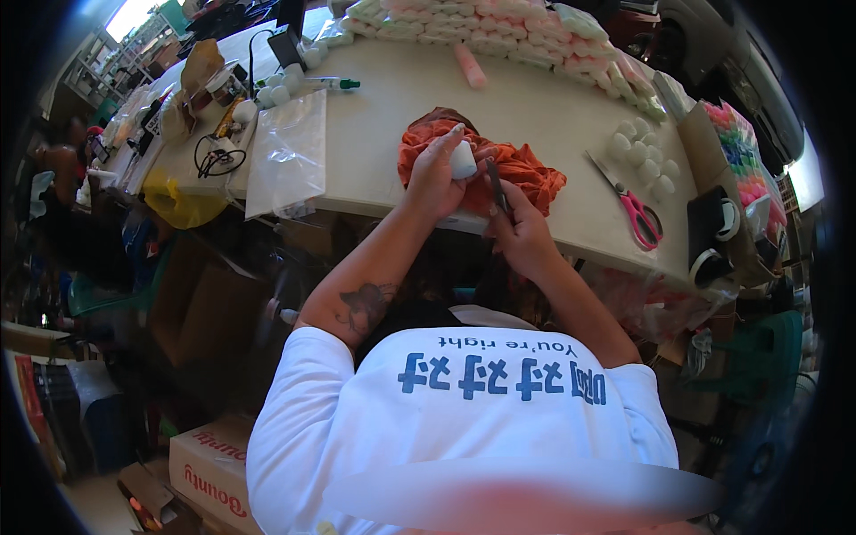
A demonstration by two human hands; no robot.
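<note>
My left hand is closed around a small white cylinder, holding it over the table's near edge. In my right hand is a narrow dark blade, which looks like a knife. Its tip points up and away from me, close beside the cylinder; whether they touch I cannot tell. Beneath and behind both hands lies a crumpled orange cloth.
Pink-handled scissors lie on the table at right, beside several white rounded pieces. Plastic-wrapped packs are stacked at the back, near a pink roll. A clear plastic bag overhangs the edge at left.
</note>
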